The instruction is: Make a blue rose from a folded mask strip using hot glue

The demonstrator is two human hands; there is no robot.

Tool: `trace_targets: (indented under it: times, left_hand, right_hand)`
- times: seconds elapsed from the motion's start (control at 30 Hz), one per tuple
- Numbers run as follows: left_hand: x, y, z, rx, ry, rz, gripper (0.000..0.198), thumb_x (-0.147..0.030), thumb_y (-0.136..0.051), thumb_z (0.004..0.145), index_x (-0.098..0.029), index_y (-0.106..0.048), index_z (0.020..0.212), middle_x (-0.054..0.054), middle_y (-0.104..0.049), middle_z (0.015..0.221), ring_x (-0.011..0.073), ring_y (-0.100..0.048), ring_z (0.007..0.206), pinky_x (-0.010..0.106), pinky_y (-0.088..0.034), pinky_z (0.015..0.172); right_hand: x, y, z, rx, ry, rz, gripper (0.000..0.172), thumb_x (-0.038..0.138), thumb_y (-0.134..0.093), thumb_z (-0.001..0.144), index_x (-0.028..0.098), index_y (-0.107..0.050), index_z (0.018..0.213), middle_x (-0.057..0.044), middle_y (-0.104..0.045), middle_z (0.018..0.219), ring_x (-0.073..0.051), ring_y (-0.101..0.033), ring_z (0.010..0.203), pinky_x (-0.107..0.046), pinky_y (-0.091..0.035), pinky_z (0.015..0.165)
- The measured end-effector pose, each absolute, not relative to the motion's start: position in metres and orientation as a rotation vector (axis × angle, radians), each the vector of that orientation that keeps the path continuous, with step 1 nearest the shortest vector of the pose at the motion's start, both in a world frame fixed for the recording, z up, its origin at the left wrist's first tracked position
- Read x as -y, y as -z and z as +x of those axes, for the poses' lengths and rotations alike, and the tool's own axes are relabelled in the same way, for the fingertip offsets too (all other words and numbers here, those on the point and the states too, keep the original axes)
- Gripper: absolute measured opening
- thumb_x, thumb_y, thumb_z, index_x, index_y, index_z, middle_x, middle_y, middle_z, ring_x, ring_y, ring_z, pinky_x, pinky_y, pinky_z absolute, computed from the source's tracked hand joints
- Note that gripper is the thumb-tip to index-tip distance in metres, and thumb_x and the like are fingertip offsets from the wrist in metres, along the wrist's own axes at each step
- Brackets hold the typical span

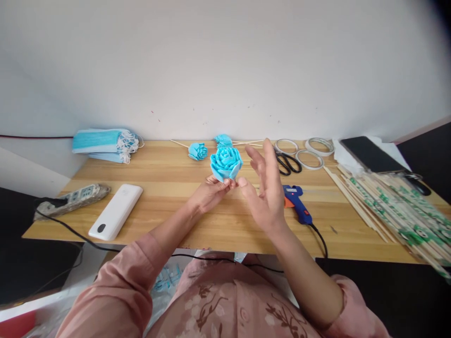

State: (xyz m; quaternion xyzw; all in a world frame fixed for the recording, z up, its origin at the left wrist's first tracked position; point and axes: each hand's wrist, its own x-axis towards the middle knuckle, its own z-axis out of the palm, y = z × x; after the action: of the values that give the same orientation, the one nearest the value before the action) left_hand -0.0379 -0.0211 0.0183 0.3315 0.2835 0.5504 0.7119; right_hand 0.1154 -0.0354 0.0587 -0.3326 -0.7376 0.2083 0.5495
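A large light-blue handmade rose (226, 163) with layered petals is held up over the middle of the table. My left hand (212, 191) is closed around its base from below; any stem there is hidden. Just to the right, my right hand (265, 190) is raised with its fingers stretched out and apart, holding nothing. Its thumb is near the rose's lower right petals. Behind lie two more blue flowers: a smaller rose (198, 151) on a thin stick, and another flower (223, 140) partly hidden by the held rose. A blue glue gun (299, 204) rests beside my right wrist.
Stacked face masks (100, 143) lie at the back left, with a power strip (73, 199) and white power bank (116, 212) in front. Black-handled scissors (289, 163), tape rolls (320, 147), a phone (371, 154) and packaged chopsticks (398, 202) occupy the right. A cord (197, 257) crosses the front edge.
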Motion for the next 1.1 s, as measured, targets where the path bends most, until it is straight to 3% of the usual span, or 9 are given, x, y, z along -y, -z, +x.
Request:
trace_targets:
  times: [0.4,0.73,0.9,1.1]
  left_hand:
    - [0.023,-0.022,-0.037,-0.648,-1.197,0.725,0.042,-0.039,-0.101,0.051,-0.016,-0.072,0.071,-0.001,-0.067,0.074,0.0142,-0.062,0.080,0.036,-0.047,0.101]
    - [0.019,-0.017,-0.040,-0.595,-1.239,0.691,0.034,-0.038,-0.097,0.063,-0.016,-0.072,0.073,-0.001,-0.065,0.071,0.0107,-0.058,0.069,0.027,-0.047,0.080]
    - [0.019,-0.017,-0.040,-0.561,-1.222,0.695,0.035,-0.039,-0.095,0.068,-0.016,-0.071,0.080,-0.002,-0.062,0.069,0.0095,-0.055,0.064,0.026,-0.046,0.075]
    - [0.022,-0.023,-0.039,-0.536,-1.213,0.690,0.037,-0.038,-0.095,0.069,-0.015,-0.070,0.082,-0.003,-0.060,0.068,0.0078,-0.051,0.059,0.025,-0.047,0.072]
  right_hand:
    - [0.032,-0.057,0.107,1.770,-0.421,-0.836,0.080,0.035,-0.056,0.098,0.027,-0.013,0.166,-0.014,-0.051,0.156,-0.027,-0.048,0.147,-0.055,-0.044,0.119]
    - [0.040,-0.062,0.121,1.848,-0.157,-0.809,0.074,0.031,-0.054,0.098,0.028,-0.021,0.165,-0.014,-0.046,0.160,-0.032,-0.047,0.146,-0.061,-0.045,0.117]
    - [0.035,-0.053,0.128,1.889,0.086,-0.754,0.074,0.025,-0.057,0.094,0.030,-0.029,0.163,-0.010,-0.047,0.160,-0.034,-0.043,0.149,-0.063,-0.040,0.119]
    - [0.036,-0.047,0.128,1.919,0.128,-0.770,0.068,0.021,-0.058,0.094,0.027,-0.039,0.158,-0.013,-0.046,0.160,-0.034,-0.040,0.150,-0.063,-0.041,0.118]
